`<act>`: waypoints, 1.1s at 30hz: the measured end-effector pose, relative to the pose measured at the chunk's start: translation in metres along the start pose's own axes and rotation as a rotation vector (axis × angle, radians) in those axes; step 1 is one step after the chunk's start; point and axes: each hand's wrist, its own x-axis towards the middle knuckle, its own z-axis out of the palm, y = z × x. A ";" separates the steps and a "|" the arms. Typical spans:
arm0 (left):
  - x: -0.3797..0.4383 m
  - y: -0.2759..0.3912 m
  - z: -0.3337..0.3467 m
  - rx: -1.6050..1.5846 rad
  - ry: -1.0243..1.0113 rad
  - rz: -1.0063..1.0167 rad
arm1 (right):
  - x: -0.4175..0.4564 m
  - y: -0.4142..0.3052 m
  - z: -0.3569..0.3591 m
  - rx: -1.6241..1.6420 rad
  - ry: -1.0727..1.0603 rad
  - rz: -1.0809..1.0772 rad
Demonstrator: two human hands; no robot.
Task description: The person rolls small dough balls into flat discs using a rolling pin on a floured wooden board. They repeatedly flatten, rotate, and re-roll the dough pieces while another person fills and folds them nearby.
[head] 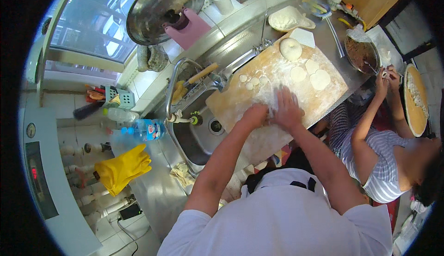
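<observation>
Both my hands are low over a floured wooden board [222,98]. My left hand [256,116] is curled, its fingers bent under, and whatever it covers is hidden. Beside it my right hand [287,108] lies flat with outstretched fingers, slightly blurred; what is beneath its palm cannot be seen. Small dough pieces [255,81] sit in a cluster beyond my left hand. Past my right hand are flattened dough rounds [319,79], two of them touching or overlapping. A larger dimpled lump of dough [290,49] rests at the far edge, against a white scraper-like sheet [303,37].
The board overhangs a steel sink [189,146] with a curved faucet [169,93]. At right, a co-worker's hands [385,79] hold something small and pale near a bowl of brown filling [359,51] and a round tray [411,117]. A bag of flour [289,19] stands behind the board.
</observation>
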 end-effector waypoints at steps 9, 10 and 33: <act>-0.026 -0.020 0.024 -0.169 0.117 -0.346 | -0.039 -0.011 -0.010 -0.143 -0.070 0.034; -0.030 -0.008 0.012 -0.102 0.053 -0.362 | -0.026 -0.013 -0.010 -0.135 -0.049 0.039; -0.031 -0.007 0.003 0.030 0.008 -0.369 | 0.018 -0.022 -0.013 -0.113 -0.052 0.083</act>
